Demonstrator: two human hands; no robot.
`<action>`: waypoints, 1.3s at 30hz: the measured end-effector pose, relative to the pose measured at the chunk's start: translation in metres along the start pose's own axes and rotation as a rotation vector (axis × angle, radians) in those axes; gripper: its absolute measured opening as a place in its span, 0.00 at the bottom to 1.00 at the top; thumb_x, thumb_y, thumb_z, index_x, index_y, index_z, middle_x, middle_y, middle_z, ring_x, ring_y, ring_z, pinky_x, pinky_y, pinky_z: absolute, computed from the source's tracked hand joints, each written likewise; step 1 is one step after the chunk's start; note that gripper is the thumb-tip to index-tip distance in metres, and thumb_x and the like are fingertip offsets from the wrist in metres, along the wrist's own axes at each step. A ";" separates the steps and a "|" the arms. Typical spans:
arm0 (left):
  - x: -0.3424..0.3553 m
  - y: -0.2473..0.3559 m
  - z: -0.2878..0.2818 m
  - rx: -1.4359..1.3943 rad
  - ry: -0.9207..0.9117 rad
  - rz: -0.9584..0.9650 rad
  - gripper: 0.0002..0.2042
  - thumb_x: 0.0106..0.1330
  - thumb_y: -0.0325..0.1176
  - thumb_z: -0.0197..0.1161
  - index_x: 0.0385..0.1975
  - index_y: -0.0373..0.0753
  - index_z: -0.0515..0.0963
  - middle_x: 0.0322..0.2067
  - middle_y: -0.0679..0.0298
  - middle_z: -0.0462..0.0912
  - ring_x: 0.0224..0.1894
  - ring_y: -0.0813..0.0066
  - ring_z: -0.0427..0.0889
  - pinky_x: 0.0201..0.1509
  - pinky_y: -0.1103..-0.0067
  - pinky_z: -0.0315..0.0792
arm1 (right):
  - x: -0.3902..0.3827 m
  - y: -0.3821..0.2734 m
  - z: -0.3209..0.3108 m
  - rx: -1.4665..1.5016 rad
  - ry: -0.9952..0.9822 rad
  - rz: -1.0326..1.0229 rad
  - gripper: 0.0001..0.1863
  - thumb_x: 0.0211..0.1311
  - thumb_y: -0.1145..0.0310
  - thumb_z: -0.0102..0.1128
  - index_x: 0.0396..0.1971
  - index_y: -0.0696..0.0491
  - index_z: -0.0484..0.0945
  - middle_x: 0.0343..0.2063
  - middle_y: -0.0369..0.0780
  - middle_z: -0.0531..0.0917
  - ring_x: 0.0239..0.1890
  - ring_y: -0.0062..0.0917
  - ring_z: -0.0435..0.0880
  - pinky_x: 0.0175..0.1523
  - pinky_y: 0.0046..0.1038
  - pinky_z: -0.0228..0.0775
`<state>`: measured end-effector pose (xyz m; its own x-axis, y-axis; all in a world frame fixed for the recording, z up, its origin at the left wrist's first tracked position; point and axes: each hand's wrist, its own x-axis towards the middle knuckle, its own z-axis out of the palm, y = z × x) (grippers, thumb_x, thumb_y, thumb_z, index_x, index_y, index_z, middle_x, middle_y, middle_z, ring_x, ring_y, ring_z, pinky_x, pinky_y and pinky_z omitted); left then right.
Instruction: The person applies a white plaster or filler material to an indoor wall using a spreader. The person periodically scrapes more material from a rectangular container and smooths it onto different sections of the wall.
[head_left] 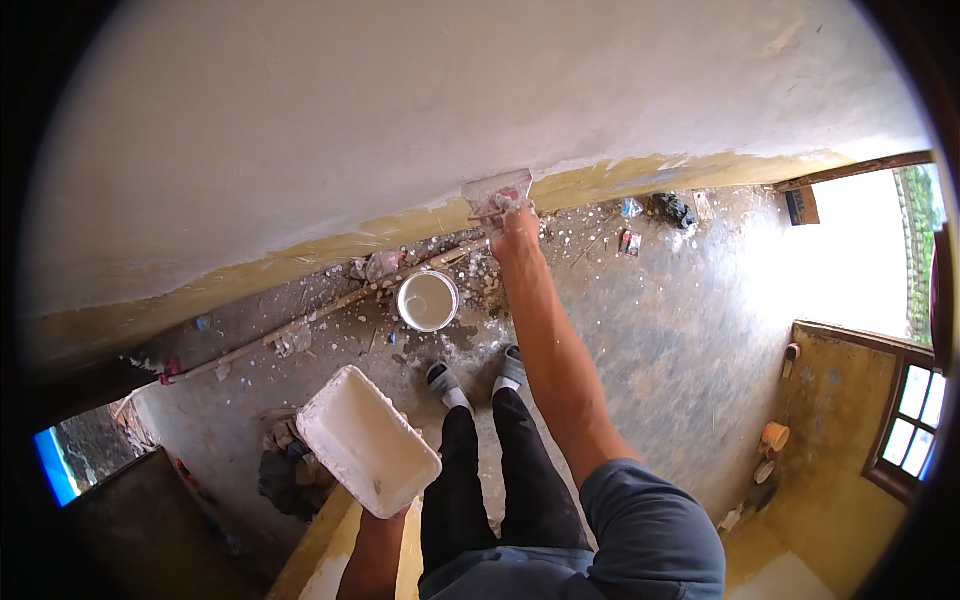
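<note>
My right hand (514, 228) is stretched forward, its fingers closed round a broad filler knife (502, 186). The wide, smeared blade lies against the wall (450, 110), near where the pale coating meets a yellowish strip. Specks of white paste cover the fingers. Low at the left, my left hand (388, 524) supports a rectangular white tub (368, 440) from beneath, and most of that hand is hidden by it. The tub tilts a little and has paste-crusted rims and pale smears inside. On the floor, between my feet and the wall, stands a round white bucket (428, 302) with whitish contents.
A long wooden pole (330, 311) lies along the wall's foot amid white splatters and scraps. Further right are a dark crumpled bag (674, 210) and a cardboard box (802, 206) by a bright doorway. An orange container (775, 436) sits by the right wall; dark bundles (290, 470) lie behind the tub.
</note>
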<state>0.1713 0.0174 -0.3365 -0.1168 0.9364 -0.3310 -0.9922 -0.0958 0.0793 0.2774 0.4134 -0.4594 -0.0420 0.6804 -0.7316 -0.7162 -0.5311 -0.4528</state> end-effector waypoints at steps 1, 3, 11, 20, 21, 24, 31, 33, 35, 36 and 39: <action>-0.002 0.001 0.000 -0.005 0.009 0.008 0.36 0.64 0.54 0.58 0.70 0.53 0.52 0.68 0.55 0.55 0.66 0.48 0.62 0.62 0.39 0.57 | -0.013 -0.004 0.013 -0.004 -0.002 0.003 0.18 0.61 0.82 0.51 0.50 0.53 0.66 0.42 0.40 0.75 0.42 0.31 0.78 0.51 0.42 0.77; -0.005 0.001 0.003 -0.030 0.017 0.015 0.36 0.64 0.54 0.58 0.70 0.53 0.51 0.68 0.55 0.55 0.66 0.48 0.62 0.62 0.39 0.57 | -0.045 -0.018 0.045 0.008 -0.073 -0.048 0.21 0.59 0.83 0.51 0.51 0.51 0.62 0.43 0.39 0.73 0.41 0.30 0.78 0.51 0.42 0.77; 0.001 0.006 0.000 0.023 -0.107 0.017 0.36 0.64 0.57 0.55 0.70 0.53 0.52 0.68 0.54 0.56 0.67 0.47 0.60 0.63 0.38 0.53 | -0.169 -0.049 0.080 0.006 -0.384 -0.310 0.20 0.55 0.83 0.54 0.48 0.54 0.66 0.40 0.41 0.74 0.41 0.34 0.80 0.46 0.40 0.81; 0.000 0.011 0.001 0.068 -0.082 -0.013 0.35 0.66 0.57 0.52 0.70 0.53 0.51 0.69 0.56 0.54 0.68 0.52 0.60 0.63 0.40 0.57 | -0.015 -0.057 0.013 -0.019 -0.013 -0.175 0.14 0.58 0.81 0.50 0.44 0.54 0.67 0.37 0.40 0.74 0.36 0.29 0.77 0.42 0.41 0.80; -0.005 0.012 0.000 0.071 -0.067 0.005 0.35 0.66 0.57 0.52 0.70 0.53 0.51 0.69 0.56 0.54 0.68 0.52 0.60 0.63 0.40 0.57 | -0.034 -0.062 0.036 0.005 -0.012 -0.199 0.14 0.58 0.82 0.51 0.44 0.54 0.67 0.36 0.39 0.73 0.36 0.28 0.77 0.43 0.39 0.79; -0.010 0.014 0.001 0.053 -0.050 0.025 0.35 0.66 0.58 0.51 0.70 0.53 0.51 0.69 0.56 0.54 0.68 0.52 0.60 0.63 0.40 0.57 | -0.134 -0.077 0.092 -0.084 -0.195 -0.384 0.14 0.59 0.81 0.52 0.45 0.56 0.67 0.35 0.40 0.74 0.37 0.27 0.77 0.44 0.34 0.78; -0.013 0.016 0.012 0.039 -0.094 -0.007 0.35 0.67 0.58 0.50 0.70 0.53 0.51 0.69 0.57 0.54 0.68 0.53 0.60 0.63 0.40 0.56 | -0.219 -0.112 0.073 -0.598 -0.197 -1.217 0.15 0.59 0.79 0.52 0.47 0.62 0.68 0.43 0.42 0.78 0.42 0.28 0.79 0.47 0.36 0.77; -0.024 0.018 0.016 0.039 -0.094 0.022 0.35 0.67 0.59 0.50 0.70 0.53 0.51 0.69 0.57 0.54 0.68 0.53 0.60 0.63 0.40 0.56 | -0.247 -0.139 0.112 -0.753 -0.020 -1.855 0.14 0.58 0.79 0.55 0.45 0.64 0.72 0.40 0.43 0.81 0.40 0.32 0.81 0.45 0.36 0.75; -0.028 0.021 0.017 0.030 -0.089 0.025 0.35 0.67 0.59 0.49 0.70 0.53 0.51 0.69 0.57 0.54 0.68 0.53 0.60 0.63 0.40 0.56 | -0.268 -0.169 0.151 -0.772 -0.020 -2.364 0.14 0.56 0.78 0.58 0.44 0.64 0.75 0.38 0.44 0.82 0.39 0.35 0.81 0.43 0.35 0.74; -0.032 0.023 0.017 0.021 -0.082 0.034 0.35 0.67 0.59 0.49 0.70 0.53 0.51 0.69 0.57 0.54 0.68 0.53 0.60 0.63 0.40 0.56 | -0.284 -0.180 0.171 -0.767 -0.118 -2.478 0.15 0.53 0.79 0.60 0.43 0.61 0.77 0.37 0.44 0.82 0.38 0.36 0.81 0.43 0.34 0.73; -0.035 0.028 0.014 0.012 -0.065 0.031 0.35 0.67 0.59 0.49 0.70 0.53 0.51 0.69 0.57 0.54 0.68 0.53 0.60 0.64 0.40 0.56 | -0.322 -0.211 0.220 -0.826 -0.162 -2.821 0.26 0.44 0.79 0.66 0.48 0.48 0.80 0.40 0.39 0.82 0.40 0.34 0.80 0.43 0.32 0.73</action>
<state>0.1482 -0.0135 -0.3097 -0.1438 0.9529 -0.2669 -0.9876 -0.1212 0.0997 0.2887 0.4174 -0.0165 -0.2313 -0.2031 0.9515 0.6543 0.6913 0.3066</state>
